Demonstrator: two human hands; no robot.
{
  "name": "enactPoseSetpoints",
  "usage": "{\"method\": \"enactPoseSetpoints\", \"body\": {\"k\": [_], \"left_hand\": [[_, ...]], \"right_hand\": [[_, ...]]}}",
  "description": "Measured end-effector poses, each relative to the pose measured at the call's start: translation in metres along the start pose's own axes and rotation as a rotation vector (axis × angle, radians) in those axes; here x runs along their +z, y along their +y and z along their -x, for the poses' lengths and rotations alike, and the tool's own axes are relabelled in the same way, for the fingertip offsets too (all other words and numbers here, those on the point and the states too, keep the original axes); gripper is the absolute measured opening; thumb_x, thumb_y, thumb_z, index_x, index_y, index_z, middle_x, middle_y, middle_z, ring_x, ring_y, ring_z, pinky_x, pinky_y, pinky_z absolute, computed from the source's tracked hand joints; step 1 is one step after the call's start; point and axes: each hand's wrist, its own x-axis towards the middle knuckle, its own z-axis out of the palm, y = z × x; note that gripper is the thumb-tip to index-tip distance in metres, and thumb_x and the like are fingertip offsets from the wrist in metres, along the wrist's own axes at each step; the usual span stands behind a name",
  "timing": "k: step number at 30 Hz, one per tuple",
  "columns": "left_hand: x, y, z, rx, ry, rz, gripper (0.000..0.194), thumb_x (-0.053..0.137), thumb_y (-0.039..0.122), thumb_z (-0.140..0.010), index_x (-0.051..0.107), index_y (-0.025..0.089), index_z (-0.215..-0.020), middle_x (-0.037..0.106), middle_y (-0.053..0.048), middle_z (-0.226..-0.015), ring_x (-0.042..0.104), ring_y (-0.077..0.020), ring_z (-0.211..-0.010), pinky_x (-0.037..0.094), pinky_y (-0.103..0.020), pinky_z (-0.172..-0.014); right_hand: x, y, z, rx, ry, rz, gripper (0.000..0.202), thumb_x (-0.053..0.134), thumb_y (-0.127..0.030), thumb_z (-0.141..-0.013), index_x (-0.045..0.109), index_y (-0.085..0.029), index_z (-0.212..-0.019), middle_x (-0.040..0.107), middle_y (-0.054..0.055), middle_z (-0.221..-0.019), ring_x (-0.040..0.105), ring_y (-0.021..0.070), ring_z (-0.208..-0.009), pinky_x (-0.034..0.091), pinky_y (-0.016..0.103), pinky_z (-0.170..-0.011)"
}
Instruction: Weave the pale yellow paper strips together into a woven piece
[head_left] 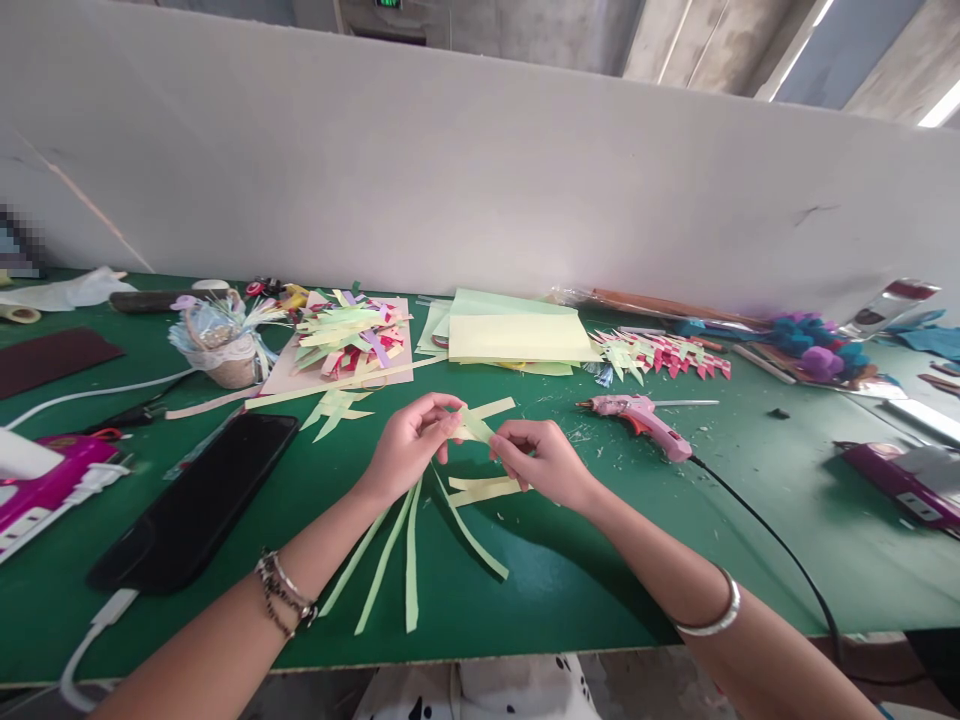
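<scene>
Between my two hands, above the green table, is a folded pale green and yellow paper strip piece (475, 424). My left hand (417, 440) pinches its left side with thumb and fingers. On its lower right, my right hand (541, 458) pinches the paper too. Several loose green paper strips (411, 560) fan out on the table below my left hand. A pair of yellow paper strips (484, 490) lies under my right hand. Just left of my left hand rests a star-like folded paper piece (335, 410).
A pink glue gun (646, 420) lies to the right, its black cord running to the table edge. A black phone (199, 500) on a charging cable lies left. Behind are paper sheets (517, 338), a heap of folded paper pieces (349, 335) and a small decorated basket (229, 345).
</scene>
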Motion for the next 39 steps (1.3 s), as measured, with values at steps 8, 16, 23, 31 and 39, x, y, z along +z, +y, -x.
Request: {"method": "enactPoseSetpoints", "body": {"k": [8, 16, 23, 31, 39], "left_hand": [[-0.0006, -0.0010, 0.0012, 0.041, -0.007, -0.070, 0.034, 0.053, 0.046, -0.080, 0.057, 0.018, -0.098, 0.058, 0.000, -0.073, 0.053, -0.0091, -0.050, 0.047, -0.023, -0.054], [0.0010, 0.0004, 0.0016, 0.051, -0.027, -0.092, 0.033, 0.052, 0.044, -0.080, 0.057, 0.019, -0.102, 0.057, -0.001, -0.076, 0.053, -0.0098, -0.053, 0.048, -0.024, -0.058], [-0.0004, -0.0018, 0.0012, 0.068, -0.022, -0.099, 0.034, 0.051, 0.043, -0.081, 0.057, 0.019, -0.104, 0.057, -0.001, -0.077, 0.054, -0.0104, -0.056, 0.047, -0.024, -0.059], [0.0008, 0.0022, 0.0022, 0.054, -0.042, -0.097, 0.033, 0.053, 0.043, -0.080, 0.060, 0.019, -0.100, 0.057, -0.001, -0.078, 0.053, -0.0099, -0.055, 0.045, -0.022, -0.055], [0.0027, 0.0018, 0.0030, 0.062, -0.123, -0.131, 0.032, 0.054, 0.045, -0.078, 0.062, 0.020, -0.096, 0.058, 0.000, -0.072, 0.054, -0.0121, -0.056, 0.048, -0.024, -0.057]], "right_hand": [[0.0003, -0.0028, -0.0013, -0.084, -0.010, 0.100, 0.033, 0.041, -0.033, -0.086, 0.051, -0.016, -0.060, 0.043, -0.003, -0.055, 0.036, 0.0073, -0.049, 0.028, 0.022, -0.048], [0.0057, -0.0011, -0.0021, -0.020, -0.035, -0.011, 0.034, 0.041, -0.038, -0.086, 0.047, -0.017, -0.059, 0.046, -0.003, -0.052, 0.040, 0.0079, -0.049, 0.032, 0.020, -0.049], [0.0056, -0.0004, -0.0013, -0.028, -0.113, -0.034, 0.035, 0.041, -0.037, -0.087, 0.043, -0.018, -0.058, 0.047, -0.004, -0.050, 0.047, 0.0082, -0.047, 0.038, 0.021, -0.050], [0.0054, -0.0003, -0.0019, 0.002, -0.128, -0.066, 0.032, 0.045, -0.040, -0.085, 0.048, -0.018, -0.062, 0.049, -0.004, -0.051, 0.051, 0.0087, -0.046, 0.040, 0.021, -0.049], [0.0018, -0.0021, -0.0069, 0.083, 0.097, -0.244, 0.044, 0.048, -0.055, -0.080, 0.049, -0.016, -0.058, 0.052, -0.001, -0.054, 0.050, 0.0091, -0.044, 0.043, 0.024, -0.048]]}}
